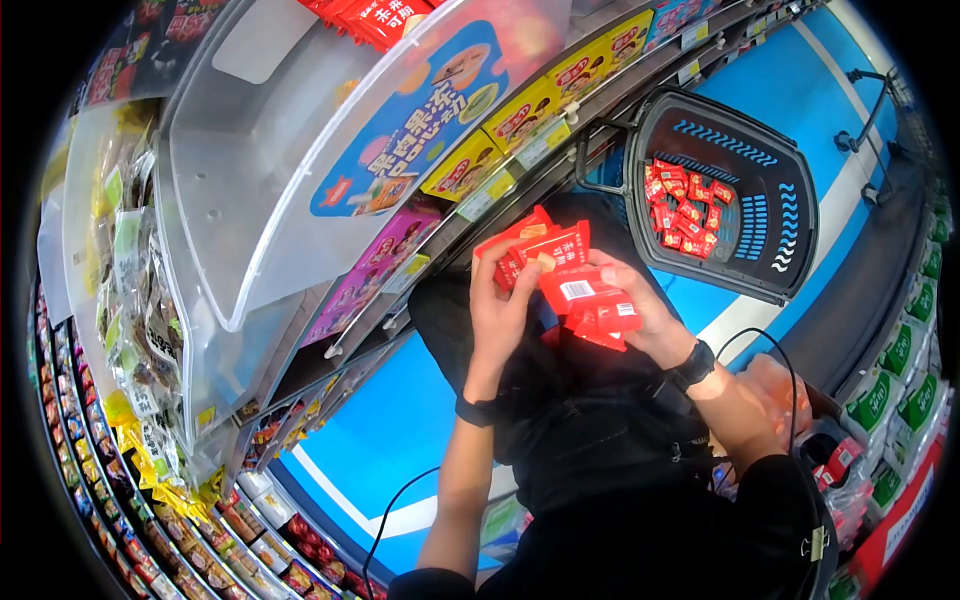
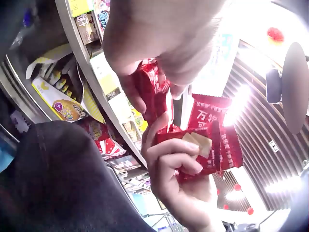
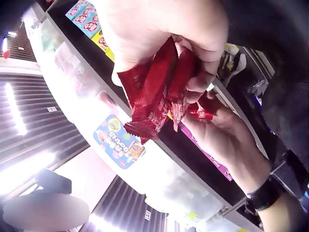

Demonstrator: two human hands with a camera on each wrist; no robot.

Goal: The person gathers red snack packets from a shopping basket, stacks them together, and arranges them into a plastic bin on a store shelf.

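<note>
Several small red snack packets are in both hands at chest height. My left hand (image 1: 499,308) pinches a few of them by their lower edges, their printed fronts (image 1: 552,250) with white lettering turned up. In my right hand (image 1: 648,318) is a fanned bunch of red packets (image 1: 590,293), a white barcode label showing on top. Both bunches meet between the hands. From the right wrist view, the gripped packets (image 3: 157,92) stand on edge, side by side, under the palm. More red packets (image 1: 690,210) lie in a black shopping basket (image 1: 800,180) on the floor.
A clear plastic bin (image 1: 270,200) with red packets at its top juts out at left. Shelves with yellow snack boxes (image 1: 520,118) run behind the hands. Bagged goods in green and white packs (image 1: 880,400) line the right side. The floor (image 1: 370,430) is blue with white stripes.
</note>
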